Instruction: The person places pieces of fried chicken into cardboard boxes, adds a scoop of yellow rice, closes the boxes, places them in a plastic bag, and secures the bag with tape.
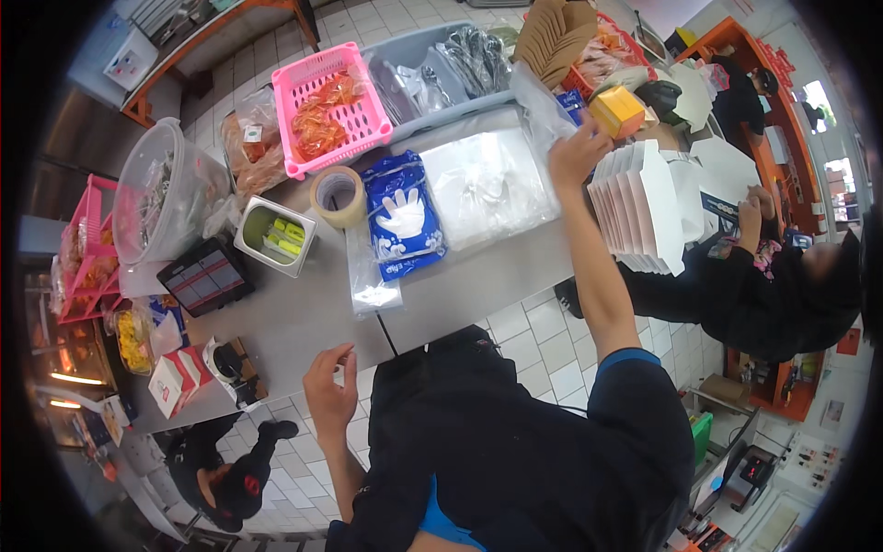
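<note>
My right hand (581, 153) reaches across the table to its far right side. Its bent fingers are at the near left side of a small yellow box (616, 112); whether they grip it I cannot tell. Just left of that hand lies a stack of clear plastic bags (491, 183), and to its lower right stands a row of folded white paperboard boxes (638, 207). My left hand (331, 386) hangs in front of the table edge, fingers loosely curved and holding nothing. Beyond it on the table is a blue pack of disposable gloves (403, 215).
A tape roll (337, 196), a metal container (276, 236), a tablet-like device (207, 276), a clear tub (155, 193), a pink basket (331, 110) and a grey bin (441, 76) crowd the table. One person (766, 290) works at the right; another (227, 476) is at the lower left.
</note>
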Available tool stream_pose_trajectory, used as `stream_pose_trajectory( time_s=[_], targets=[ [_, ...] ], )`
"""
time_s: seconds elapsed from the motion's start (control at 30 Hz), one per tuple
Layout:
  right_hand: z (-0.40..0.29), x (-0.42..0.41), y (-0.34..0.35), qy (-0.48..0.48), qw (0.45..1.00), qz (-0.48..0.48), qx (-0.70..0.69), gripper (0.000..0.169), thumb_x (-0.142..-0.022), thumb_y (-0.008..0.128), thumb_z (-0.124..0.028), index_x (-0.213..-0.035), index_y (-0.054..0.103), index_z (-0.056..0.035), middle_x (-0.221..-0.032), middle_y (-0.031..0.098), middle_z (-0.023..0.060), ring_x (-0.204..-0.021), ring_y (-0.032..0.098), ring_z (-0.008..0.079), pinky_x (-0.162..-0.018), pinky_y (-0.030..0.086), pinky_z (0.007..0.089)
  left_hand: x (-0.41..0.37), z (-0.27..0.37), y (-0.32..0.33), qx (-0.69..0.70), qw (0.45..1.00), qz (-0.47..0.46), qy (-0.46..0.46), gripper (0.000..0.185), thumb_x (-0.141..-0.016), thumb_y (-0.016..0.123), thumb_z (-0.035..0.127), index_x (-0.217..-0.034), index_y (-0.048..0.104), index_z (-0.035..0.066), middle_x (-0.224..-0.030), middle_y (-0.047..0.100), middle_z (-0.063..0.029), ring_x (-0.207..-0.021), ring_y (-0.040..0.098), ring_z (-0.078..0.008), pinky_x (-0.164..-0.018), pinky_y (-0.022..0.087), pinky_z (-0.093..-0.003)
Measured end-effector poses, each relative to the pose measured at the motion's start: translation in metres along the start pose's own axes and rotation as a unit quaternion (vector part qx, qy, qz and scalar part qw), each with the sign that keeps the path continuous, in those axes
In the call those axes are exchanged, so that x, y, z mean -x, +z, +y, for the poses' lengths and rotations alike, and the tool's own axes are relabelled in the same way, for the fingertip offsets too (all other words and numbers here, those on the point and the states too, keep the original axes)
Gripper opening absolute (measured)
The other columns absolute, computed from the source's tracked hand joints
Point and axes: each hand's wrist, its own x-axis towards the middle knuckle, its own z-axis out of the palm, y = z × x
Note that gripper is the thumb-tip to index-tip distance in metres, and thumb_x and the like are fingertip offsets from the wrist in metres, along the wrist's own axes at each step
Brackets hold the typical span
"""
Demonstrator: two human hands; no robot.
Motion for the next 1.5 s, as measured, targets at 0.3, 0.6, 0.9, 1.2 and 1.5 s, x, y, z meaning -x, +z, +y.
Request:
stream_pose_trajectory(
  time_s=[0.3, 0.6, 0.9, 1.2, 1.5],
  targets=[
    [-0.014, 0.076, -0.028, 0.042, 0.752, -0.545, -0.368, 0.009, -0.075, 0.071, -0.010, -0.081, 0.077, -0.0076, -0.082, 0.067, 0.0117, -0.080, 0.065, 0.0283, -0.073, 0.052, 0.0394, -0.038, 0.015, 0.084, 0.133, 0.984, -0.118, 0.012, 0.010, -0.090, 0.067, 0.009, -0.098, 0.072, 0.006, -0.090, 0.072, -0.0123, -0.076, 0.068, -0.0264, -0.067, 0.052, -0.0348],
    [-0.016, 0.103, -0.022, -0.005, 0.881, -0.328, -0.341, 0.012, -0.083, 0.067, -0.010, -0.095, 0.069, -0.0076, -0.086, 0.069, 0.0086, -0.082, 0.066, 0.0270, -0.072, 0.052, 0.0361, -0.190, 0.077, 0.262, 0.016, 0.949, -0.059, 0.311, 0.045, -0.078, 0.074, 0.018, -0.121, 0.063, 0.012, -0.126, 0.062, -0.0087, -0.121, 0.055, -0.0280, -0.090, 0.046, -0.0455],
    [0.063, -0.038, -0.230, 0.422, 0.474, 0.020, -0.773, 0.017, -0.099, 0.051, -0.020, -0.093, 0.053, -0.0051, -0.092, 0.058, 0.0040, -0.083, 0.056, 0.0137, -0.074, 0.048, 0.0334, -0.207, 0.030, 0.319, -0.093, 0.957, -0.067, 0.265, 0.078, -0.077, 0.078, 0.028, -0.148, 0.046, 0.026, -0.150, 0.045, -0.0115, -0.144, 0.035, -0.0253, -0.100, 0.033, -0.0501],
    [-0.076, -0.041, -0.242, 0.463, 0.568, -0.312, -0.604, 0.023, -0.103, 0.050, -0.027, -0.090, 0.050, -0.0084, -0.078, 0.056, -0.0001, -0.062, 0.052, 0.0064, -0.053, 0.044, 0.0234, -0.082, 0.082, 0.107, 0.321, 0.905, -0.111, 0.257, 0.056, -0.082, 0.079, 0.038, -0.125, 0.063, 0.006, -0.163, 0.025, -0.0137, -0.150, 0.014, -0.0369, -0.117, 0.019, -0.0531],
    [-0.224, -0.026, -0.248, 0.360, 0.461, -0.549, -0.597, 0.028, -0.103, 0.052, -0.035, -0.097, 0.052, -0.0078, -0.077, 0.056, 0.0002, -0.062, 0.054, 0.0070, -0.049, 0.043, 0.0219, 0.114, -0.067, 0.014, 0.516, 0.856, 0.008, -0.023, 0.056, -0.082, 0.080, 0.035, -0.123, 0.059, 0.003, -0.143, 0.051, -0.0132, -0.131, 0.049, -0.0255, -0.103, 0.044, -0.0350]
  ],
)
